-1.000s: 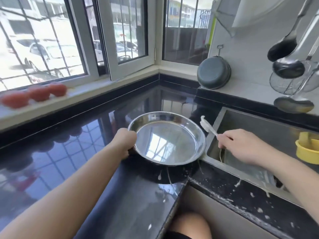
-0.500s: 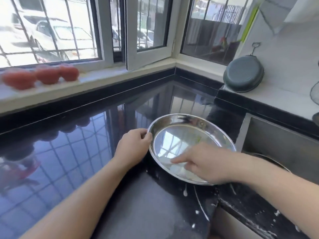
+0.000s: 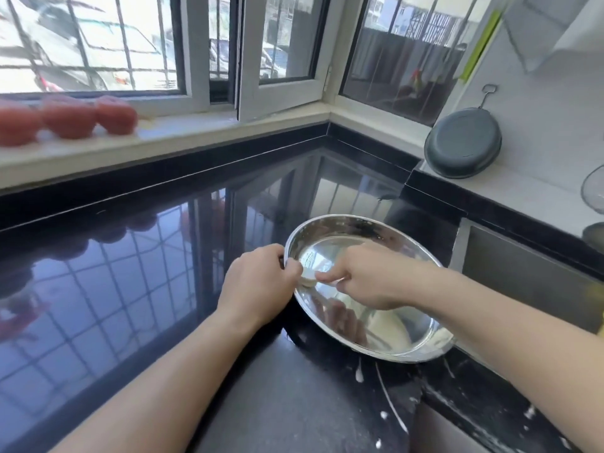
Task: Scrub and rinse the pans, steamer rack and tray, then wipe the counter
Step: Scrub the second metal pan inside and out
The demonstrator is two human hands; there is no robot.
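Head | left hand (image 3: 258, 286) grips tray (image 3: 392, 344) rim | right hand (image 3: 369, 277) (curled) inside

Two bare forearms reach in from the lower edge of the head view, with no sleeves, cuffs, watch, bracelet or gloves on them. The left hand (image 3: 258, 286) and the right hand (image 3: 369, 279) are bare too, and no ring shows on the fingers that can be seen. The fingernails in view look short and unpainted.
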